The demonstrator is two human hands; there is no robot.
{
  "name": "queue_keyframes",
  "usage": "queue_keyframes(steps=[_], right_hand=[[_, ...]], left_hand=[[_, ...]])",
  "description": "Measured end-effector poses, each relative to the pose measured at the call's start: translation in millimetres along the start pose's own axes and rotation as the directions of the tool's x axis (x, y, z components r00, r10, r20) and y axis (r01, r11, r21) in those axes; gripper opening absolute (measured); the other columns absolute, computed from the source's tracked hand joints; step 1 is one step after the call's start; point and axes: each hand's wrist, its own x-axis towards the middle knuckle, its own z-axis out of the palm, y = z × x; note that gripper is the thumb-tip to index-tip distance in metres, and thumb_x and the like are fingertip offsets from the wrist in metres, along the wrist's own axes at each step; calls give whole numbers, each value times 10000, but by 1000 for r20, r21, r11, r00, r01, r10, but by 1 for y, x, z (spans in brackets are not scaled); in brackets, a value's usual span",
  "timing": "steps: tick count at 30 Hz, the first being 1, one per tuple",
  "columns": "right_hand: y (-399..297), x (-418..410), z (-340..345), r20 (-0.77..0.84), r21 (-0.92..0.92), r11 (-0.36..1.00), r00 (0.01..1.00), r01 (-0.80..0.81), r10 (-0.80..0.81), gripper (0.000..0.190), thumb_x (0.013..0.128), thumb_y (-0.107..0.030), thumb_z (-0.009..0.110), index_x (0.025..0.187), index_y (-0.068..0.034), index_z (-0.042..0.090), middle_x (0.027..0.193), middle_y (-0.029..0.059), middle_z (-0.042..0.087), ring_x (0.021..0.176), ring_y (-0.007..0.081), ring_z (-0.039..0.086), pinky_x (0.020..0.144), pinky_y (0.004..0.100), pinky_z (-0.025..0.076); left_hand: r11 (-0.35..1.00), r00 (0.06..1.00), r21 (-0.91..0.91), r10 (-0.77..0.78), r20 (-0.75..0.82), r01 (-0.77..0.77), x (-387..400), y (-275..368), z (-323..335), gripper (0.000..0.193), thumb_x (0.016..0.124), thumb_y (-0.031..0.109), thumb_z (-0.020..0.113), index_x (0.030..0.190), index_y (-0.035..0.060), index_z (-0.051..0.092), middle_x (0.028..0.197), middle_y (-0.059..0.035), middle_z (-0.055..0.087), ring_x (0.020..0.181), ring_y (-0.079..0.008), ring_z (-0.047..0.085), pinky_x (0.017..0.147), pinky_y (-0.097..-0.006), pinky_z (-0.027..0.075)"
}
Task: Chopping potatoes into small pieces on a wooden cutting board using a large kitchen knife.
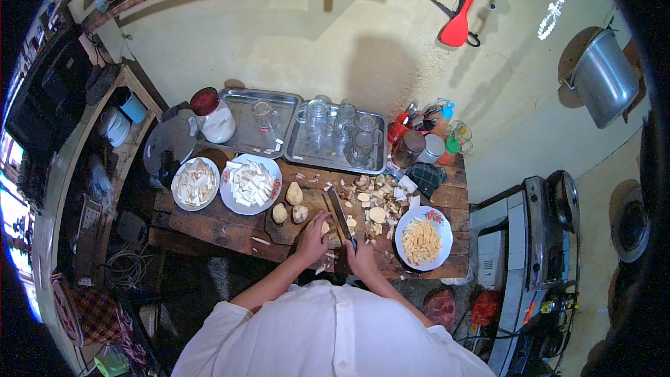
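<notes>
My right hand (361,257) grips a kitchen knife (341,214) by its handle, the blade pointing away over a wooden cutting board (312,198). Under the curled fingers of my left hand (313,239), left of the blade, is a pale piece of peeled potato (325,228), partly hidden. Several peeled potatoes (294,193) lie on the board beyond my left hand. To the right are scattered peelings and slices (377,214). A flowered plate (444,256) at the right holds pale yellow cut strips. At the left, a plate (276,165) and a bowl (177,199) hold white cut pieces.
Metal trays (293,147) with glass mugs stand along the wall. A lidded jar of white contents (217,124) is at the left, beside a dark round pot (170,141). Jars (409,149) and a dark cloth (426,179) sit at the right; beyond is a gas stove (542,235).
</notes>
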Motion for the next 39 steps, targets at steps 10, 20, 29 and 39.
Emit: queue_keyframes(steps=[10, 20, 29, 39], right_hand=[[27, 2, -2, 37, -5, 996, 995, -89, 89, 395, 921, -323, 460, 904, 48, 594, 769, 291, 590, 765, 445, 587, 667, 478, 442], [3, -6, -5, 81, -5, 1000, 997, -9, 9, 373, 913, -301, 486, 866, 57, 577, 738, 289, 583, 742, 451, 589, 633, 480, 445], [-27, -6, -9, 191, -80, 996, 980, -34, 49, 359, 903, -274, 507, 859, 81, 538, 740, 308, 583, 742, 472, 584, 628, 514, 449], [-34, 12, 8, 187, -68, 997, 982, 47, -33, 349, 891, -272, 513, 860, 71, 573, 767, 308, 591, 760, 468, 586, 661, 524, 465]], left_hand=[[995, 997, 89, 29, 76, -36, -1, -11, -12, 547, 690, 18, 641, 1210, 47, 475, 1211, -199, 486, 1149, -390, 450, 934, -427, 409], [992, 1000, 128, 11, -26, -8, -8, -15, -7, 439, 723, 167, 709, 1072, -16, 514, 1098, -209, 528, 1064, -373, 508, 883, -421, 426], [985, 985, 60, -159, -63, 163, -6, -7, 2, 435, 715, 127, 706, 1073, -40, 523, 986, -220, 596, 936, -371, 583, 812, -423, 467], [979, 996, 202, -15, -92, 33, -9, -19, 5, 469, 703, 122, 701, 1103, -6, 490, 888, -227, 613, 826, -381, 612, 718, -427, 497]])
